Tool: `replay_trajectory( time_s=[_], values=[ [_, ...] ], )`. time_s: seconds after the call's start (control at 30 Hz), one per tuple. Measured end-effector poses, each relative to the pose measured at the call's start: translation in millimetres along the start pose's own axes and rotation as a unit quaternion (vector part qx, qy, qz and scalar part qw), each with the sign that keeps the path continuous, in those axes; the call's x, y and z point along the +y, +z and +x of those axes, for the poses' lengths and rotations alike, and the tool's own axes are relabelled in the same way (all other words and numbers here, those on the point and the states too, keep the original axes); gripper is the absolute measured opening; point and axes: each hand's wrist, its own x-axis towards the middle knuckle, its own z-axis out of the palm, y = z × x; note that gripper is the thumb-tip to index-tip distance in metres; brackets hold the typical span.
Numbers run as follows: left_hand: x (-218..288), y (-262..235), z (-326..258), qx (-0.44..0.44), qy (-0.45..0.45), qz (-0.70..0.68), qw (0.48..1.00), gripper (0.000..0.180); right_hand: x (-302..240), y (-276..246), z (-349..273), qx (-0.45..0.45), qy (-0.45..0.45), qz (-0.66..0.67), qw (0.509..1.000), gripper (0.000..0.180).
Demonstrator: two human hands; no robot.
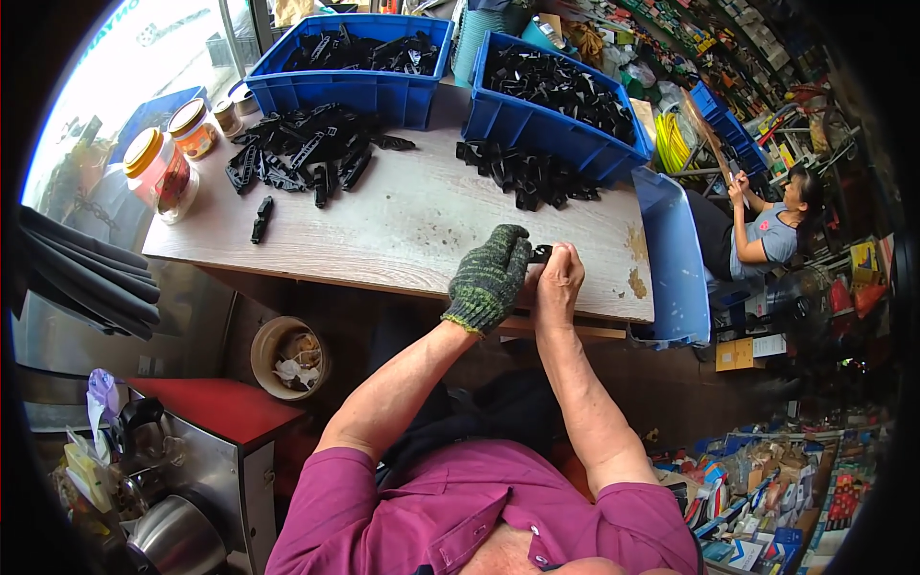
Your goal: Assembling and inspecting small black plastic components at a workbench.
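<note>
Head view, hands: the left hand (491,273), in a green knitted work glove, and the bare right hand (559,278) meet at the centre of the frame, over the near edge of the wooden table (412,225).
Left hand: curled shut around a small black plastic part (540,254); the glove, I'd judge, is there for grip and to spare the palm.
Right hand: fingers pinched closed on the same part from the other side, bare probably for finer feel.
Part held: between the two hands, just above the table edge; its exact shape is too hidden to tell.
Loose pile, upper left of centre: black plastic pieces (307,153) heaped on the table, with two strays (261,218) apart nearer the front.
Second pile (527,177): more black pieces, right of centre, against a blue crate.
Crates, top: two blue bins (350,91) (537,125) filled with black parts, set at the back within arm's reach.
Left edge: jars with yellow lids (158,168).
Right of frame: another person (767,225) seated, busy with their own hands.
</note>
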Motion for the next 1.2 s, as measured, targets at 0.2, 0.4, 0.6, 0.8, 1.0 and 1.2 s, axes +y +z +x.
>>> replay_trajectory(
  time_s=[0.2, 0.4, 0.6, 0.8, 1.0, 1.2],
  values=[
    [10, 18, 3, 0.021, -0.019, -0.011, 1.000, 0.030, -1, -9, -3, -0.027, -0.112, -0.057, 0.992, 0.027],
    [7, 13, -4, 0.033, 0.055, -0.034, 0.997, 0.032, -5, -10, -6, -0.064, -0.065, -0.027, 0.996, 0.028],
    [1, -19, -8, 0.062, 0.141, 0.051, 0.987, 0.036, -27, -8, -3, -0.044, 0.150, 0.051, 0.986, 0.032],
    [-37, -131, 54, 0.272, 0.096, 0.468, 0.835, 0.034, -49, -65, 63, 0.132, 0.188, 0.100, 0.968, 0.035],
    [-80, -149, 69, 0.182, 0.161, 0.564, 0.789, 0.030, -47, -103, 102, 0.242, 0.145, 0.043, 0.959, 0.032],
    [-66, -144, 69, 0.170, 0.127, 0.534, 0.819, 0.033, -31, -83, 95, 0.096, 0.174, -0.025, 0.980, 0.026]
  ],
)
